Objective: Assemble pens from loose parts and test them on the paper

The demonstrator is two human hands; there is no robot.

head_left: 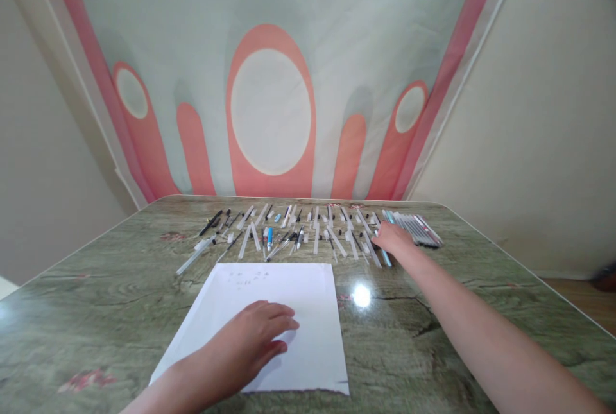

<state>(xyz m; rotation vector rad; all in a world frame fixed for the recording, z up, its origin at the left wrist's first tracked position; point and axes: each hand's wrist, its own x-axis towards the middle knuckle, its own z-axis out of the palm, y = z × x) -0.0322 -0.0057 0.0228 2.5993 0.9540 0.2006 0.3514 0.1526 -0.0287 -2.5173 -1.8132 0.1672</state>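
A white sheet of paper (pixel 308 350) with small faint marks near its top lies on the table. Over it, my left hand (pixel 262 337) is open, fingers stretched out and slightly apart, with nothing in them. My right hand (pixel 393 239) reaches to the right part of the spread of pen parts, its fingers drawn together and pointing down. Just below those fingers is a light blue stick-like piece (pixel 386 258), with a clear pen barrel (pixel 372 250) beside it. What the fingertips hold, if anything, is too small to make out.
Pen barrels, dark refills and caps lie in rough rows across the table (pixel 120 285). Among them is a short blue tube (pixel 270 238). Right of my hand, a row of pens (pixel 421 230) lies side by side. A backdrop (pixel 269 183) stands behind the far edge.
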